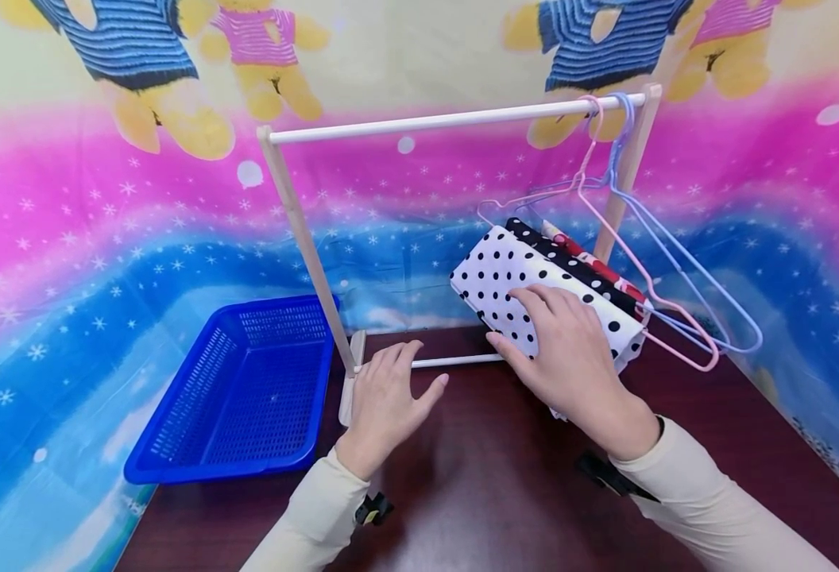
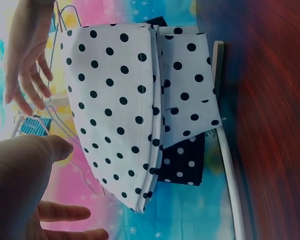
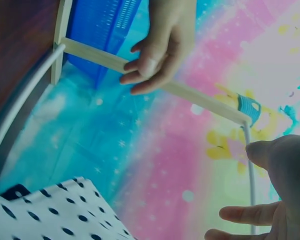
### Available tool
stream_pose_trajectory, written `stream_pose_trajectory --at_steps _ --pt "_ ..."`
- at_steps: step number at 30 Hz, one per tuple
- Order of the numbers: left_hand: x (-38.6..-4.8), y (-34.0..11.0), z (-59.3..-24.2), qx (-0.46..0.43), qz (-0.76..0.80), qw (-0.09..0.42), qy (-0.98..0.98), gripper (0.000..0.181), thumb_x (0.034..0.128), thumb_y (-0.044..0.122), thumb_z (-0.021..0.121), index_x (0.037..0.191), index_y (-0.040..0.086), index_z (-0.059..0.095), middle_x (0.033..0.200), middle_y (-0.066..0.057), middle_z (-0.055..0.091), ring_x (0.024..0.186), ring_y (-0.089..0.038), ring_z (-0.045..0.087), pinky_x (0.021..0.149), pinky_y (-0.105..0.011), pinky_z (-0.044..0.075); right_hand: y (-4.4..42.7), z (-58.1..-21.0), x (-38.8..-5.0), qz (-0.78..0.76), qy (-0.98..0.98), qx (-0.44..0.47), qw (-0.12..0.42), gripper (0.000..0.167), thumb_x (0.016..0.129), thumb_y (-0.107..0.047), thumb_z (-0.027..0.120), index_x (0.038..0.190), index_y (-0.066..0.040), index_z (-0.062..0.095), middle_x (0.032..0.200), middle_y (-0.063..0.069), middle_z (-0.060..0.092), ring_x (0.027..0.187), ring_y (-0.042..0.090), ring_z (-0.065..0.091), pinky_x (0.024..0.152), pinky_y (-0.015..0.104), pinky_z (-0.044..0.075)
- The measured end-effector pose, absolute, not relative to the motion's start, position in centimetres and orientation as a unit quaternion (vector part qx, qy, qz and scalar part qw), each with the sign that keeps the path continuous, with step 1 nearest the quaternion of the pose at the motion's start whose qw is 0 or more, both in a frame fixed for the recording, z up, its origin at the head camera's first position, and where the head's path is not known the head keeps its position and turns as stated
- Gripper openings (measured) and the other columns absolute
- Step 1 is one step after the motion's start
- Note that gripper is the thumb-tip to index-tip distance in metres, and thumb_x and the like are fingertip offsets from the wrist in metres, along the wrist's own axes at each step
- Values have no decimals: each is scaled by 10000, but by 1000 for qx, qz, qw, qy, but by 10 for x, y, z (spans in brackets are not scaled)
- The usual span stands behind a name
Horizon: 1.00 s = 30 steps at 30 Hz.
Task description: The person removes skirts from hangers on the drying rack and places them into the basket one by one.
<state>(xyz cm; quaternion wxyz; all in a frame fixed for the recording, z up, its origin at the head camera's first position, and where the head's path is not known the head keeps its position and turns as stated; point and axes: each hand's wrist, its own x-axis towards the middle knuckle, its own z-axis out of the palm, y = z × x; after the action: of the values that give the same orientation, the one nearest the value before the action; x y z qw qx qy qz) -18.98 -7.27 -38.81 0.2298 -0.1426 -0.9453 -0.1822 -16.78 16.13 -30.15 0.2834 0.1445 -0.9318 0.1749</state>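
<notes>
Three hangers hold folded cloths at the right end of the rack. The front cloth, white with black dots [image 1: 494, 274] [image 2: 110, 100] [image 3: 65, 215], hangs on a pink hanger [image 1: 616, 230]; behind it are a black dotted cloth [image 1: 534, 242] [image 2: 182, 162] and a red patterned one [image 1: 587, 258]. The right hand [image 1: 573, 357] [image 2: 30, 60] [image 3: 285, 185] is in front of the white cloth, fingers spread and slightly bent, holding nothing. Near the rack's left foot, the left hand [image 1: 388, 401] [image 2: 25, 185] [image 3: 165, 45] is raised with thumb apart, also empty.
A blue perforated basket [image 1: 262, 397] [image 3: 97, 35] stands left of the rack. The rack has a white top rod [image 1: 427, 121] [image 3: 250, 175], wooden posts [image 1: 301, 238] and a low rod [image 1: 455, 361] [image 2: 230, 175]. Beneath is a dark red-brown table [image 1: 477, 492]; a printed curtain hangs behind.
</notes>
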Motion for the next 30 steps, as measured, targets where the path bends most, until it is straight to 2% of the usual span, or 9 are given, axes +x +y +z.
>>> stream_pose_trajectory --at_steps 10,18,30 --pt "-189 -64 -384 -162 -189 221 -943 606 904 578 643 1355 174 613 1329 -66 672 1237 -282 609 1014 -490 527 172 -275 -162 167 -924 138 315 656 849 -386 803 1369 -52 582 1375 194 567 1304 385 505 1047 625 455" --pt "-190 -54 -381 -176 -186 221 -941 616 905 590 633 1360 176 607 1325 -60 673 1242 -281 605 1014 -480 522 187 -250 -161 179 -906 127 361 648 853 -339 802 1395 -69 572 1390 209 555 1339 421 467 1106 645 368" --pt "-188 -46 -376 -187 -183 225 -939 622 903 590 635 1361 170 613 1325 -59 678 1232 -272 615 1010 -472 529 217 -237 -158 163 -935 53 311 697 868 -394 772 1431 -70 517 1458 240 490 1373 459 405 1066 714 353"
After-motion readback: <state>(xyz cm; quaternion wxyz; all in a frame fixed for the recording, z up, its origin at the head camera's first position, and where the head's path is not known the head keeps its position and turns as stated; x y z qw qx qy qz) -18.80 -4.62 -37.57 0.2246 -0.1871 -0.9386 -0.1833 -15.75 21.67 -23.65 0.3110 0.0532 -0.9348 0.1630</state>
